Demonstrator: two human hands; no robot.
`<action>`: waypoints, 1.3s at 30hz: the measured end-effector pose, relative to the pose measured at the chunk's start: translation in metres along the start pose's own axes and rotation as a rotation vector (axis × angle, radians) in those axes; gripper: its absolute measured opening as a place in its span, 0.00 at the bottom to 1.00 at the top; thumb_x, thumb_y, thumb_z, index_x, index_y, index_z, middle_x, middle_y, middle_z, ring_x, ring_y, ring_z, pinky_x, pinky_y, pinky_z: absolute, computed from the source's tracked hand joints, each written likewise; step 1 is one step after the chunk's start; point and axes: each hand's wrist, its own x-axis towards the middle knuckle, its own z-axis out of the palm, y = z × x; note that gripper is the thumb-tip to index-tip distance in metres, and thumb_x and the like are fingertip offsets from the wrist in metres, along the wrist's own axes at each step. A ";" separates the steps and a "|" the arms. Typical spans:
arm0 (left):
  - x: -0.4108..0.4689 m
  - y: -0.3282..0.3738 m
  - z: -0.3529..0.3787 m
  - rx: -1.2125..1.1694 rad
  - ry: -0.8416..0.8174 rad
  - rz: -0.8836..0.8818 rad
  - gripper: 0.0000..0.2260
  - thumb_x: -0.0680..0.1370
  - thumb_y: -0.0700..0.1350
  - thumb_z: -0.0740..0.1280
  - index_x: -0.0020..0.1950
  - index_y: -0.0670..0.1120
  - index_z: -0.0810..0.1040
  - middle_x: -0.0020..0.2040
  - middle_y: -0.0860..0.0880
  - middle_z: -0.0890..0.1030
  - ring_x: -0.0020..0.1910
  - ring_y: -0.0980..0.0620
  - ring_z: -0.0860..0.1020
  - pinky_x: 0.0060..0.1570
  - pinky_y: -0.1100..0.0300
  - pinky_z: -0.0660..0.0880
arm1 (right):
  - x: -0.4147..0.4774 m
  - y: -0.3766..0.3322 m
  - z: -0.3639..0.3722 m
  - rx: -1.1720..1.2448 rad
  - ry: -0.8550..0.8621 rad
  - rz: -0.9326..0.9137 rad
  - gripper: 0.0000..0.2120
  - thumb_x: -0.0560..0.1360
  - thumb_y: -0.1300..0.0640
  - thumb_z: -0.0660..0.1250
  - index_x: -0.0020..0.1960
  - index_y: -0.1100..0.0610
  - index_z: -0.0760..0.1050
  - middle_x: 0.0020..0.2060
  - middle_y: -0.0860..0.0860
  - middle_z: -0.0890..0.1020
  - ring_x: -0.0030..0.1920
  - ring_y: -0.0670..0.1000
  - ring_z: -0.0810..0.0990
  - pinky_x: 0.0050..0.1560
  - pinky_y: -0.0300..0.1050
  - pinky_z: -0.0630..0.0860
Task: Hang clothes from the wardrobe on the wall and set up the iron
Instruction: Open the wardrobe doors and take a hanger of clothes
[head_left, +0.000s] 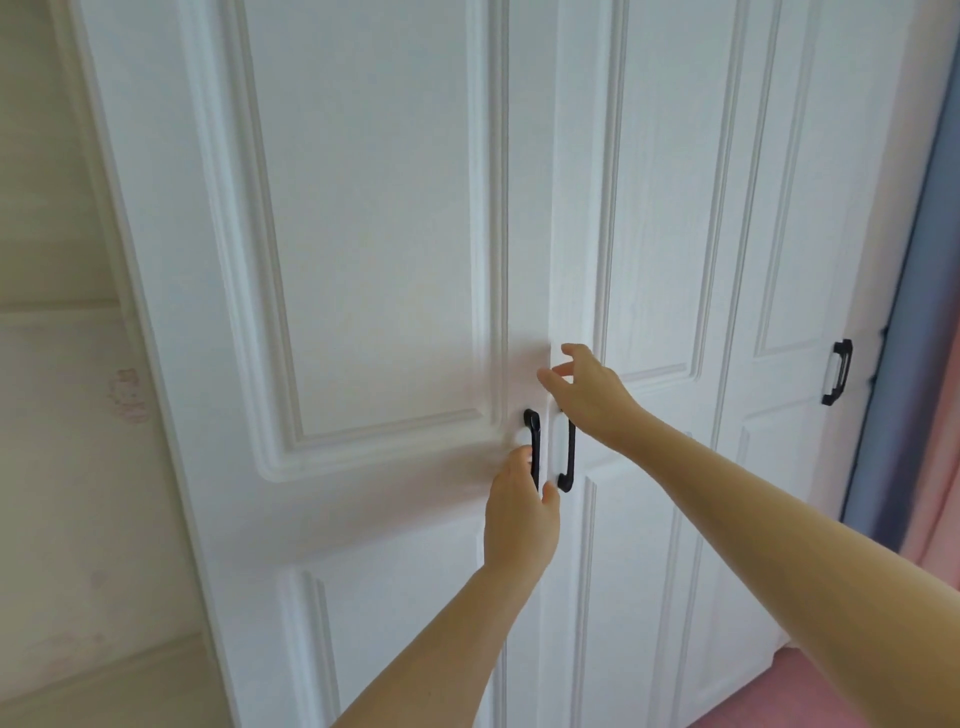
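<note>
**Wardrobe shut, hands at handles**

Head view: wardrobe (389, 234) doors were closed, contents hidden. Left hand (522, 514) had its grip curled round the left handle (533, 441). Right hand (587, 395) was over the right handle (570, 462) top, grip open, fingers spread.

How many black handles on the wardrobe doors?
3. The left handle is gripped by the left hand; the middle handle sits right of it, below the right hand; the far-right handle is by the curtain. Others may be off-frame.

Left hand (519, 512) grips handle (532, 434); right hand (587, 395) hovers, fingers loose.
</note>
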 end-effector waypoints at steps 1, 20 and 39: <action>-0.002 0.001 -0.001 -0.003 0.004 0.008 0.12 0.78 0.43 0.62 0.62 0.49 0.70 0.53 0.53 0.77 0.53 0.51 0.76 0.53 0.53 0.75 | 0.000 -0.001 0.000 0.021 0.003 0.001 0.29 0.80 0.46 0.57 0.76 0.56 0.54 0.68 0.52 0.71 0.60 0.53 0.74 0.49 0.42 0.69; -0.114 0.033 -0.030 -0.029 0.041 0.154 0.04 0.81 0.44 0.61 0.54 0.52 0.70 0.46 0.55 0.74 0.45 0.56 0.74 0.45 0.62 0.75 | -0.122 -0.029 -0.023 0.182 0.212 -0.050 0.13 0.81 0.48 0.57 0.61 0.53 0.63 0.44 0.52 0.77 0.43 0.53 0.78 0.35 0.40 0.73; -0.268 0.032 -0.172 -0.130 0.013 0.270 0.08 0.80 0.47 0.63 0.59 0.52 0.72 0.49 0.55 0.78 0.46 0.57 0.78 0.47 0.65 0.77 | -0.304 -0.126 0.002 0.081 0.293 -0.182 0.18 0.80 0.50 0.59 0.68 0.52 0.59 0.51 0.53 0.77 0.46 0.51 0.77 0.44 0.42 0.72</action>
